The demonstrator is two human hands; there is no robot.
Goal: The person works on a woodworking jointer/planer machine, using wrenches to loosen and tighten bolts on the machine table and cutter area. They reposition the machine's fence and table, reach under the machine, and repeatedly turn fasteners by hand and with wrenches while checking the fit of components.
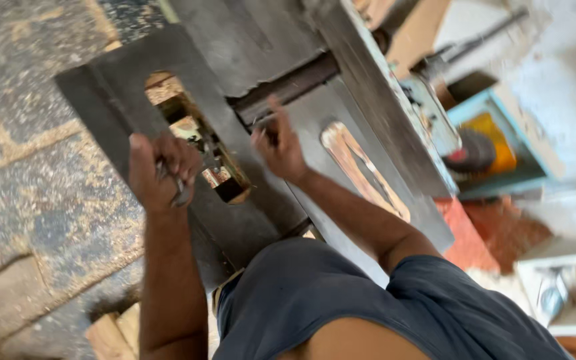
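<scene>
Seen from above, the left hand (pixel 158 172) is closed around a small metal tool (pixel 180 190), held over the rectangular opening (pixel 198 143) in the dark steel table (pixel 248 220) of a woodworking machine. The right hand (pixel 278 143) is partly open, fingers spread, resting at the cutter slot (pixel 288 87). A worn oval patch (pixel 361 167) lies just beside the right forearm. Sawdust covers the stone floor (pixel 35 200).
</scene>
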